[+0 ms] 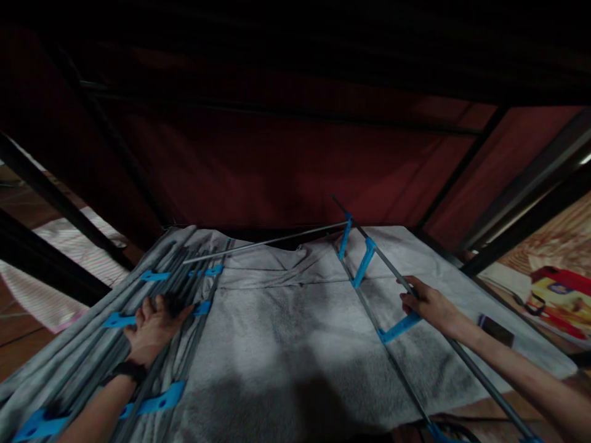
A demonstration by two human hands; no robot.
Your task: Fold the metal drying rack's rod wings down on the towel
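My left hand (pixel 154 329), a dark band at its wrist, lies with fingers spread on a bundle of grey metal tubes (pixel 90 363). Several blue plastic connectors (pixel 157 400) cross these tubes. On the right, my right hand (pixel 429 304) is closed around the upper tube (pixel 390 266) of a ladder-like frame, just above one blue crosspiece (pixel 399 328). The frame's lower tube (pixel 364 306) runs alongside, joined by more blue crosspieces. A thin grey rod (pixel 268 240) spans from the left bundle to the frame's far end.
A light grey cloth (pixel 277 344) covers the surface beneath. Behind it hangs a dark red panel (pixel 277 166) with black bars. At right lie a small dark object (pixel 496 331) and a red and yellow package (pixel 561 301); a striped cloth (pixel 69 264) lies at left.
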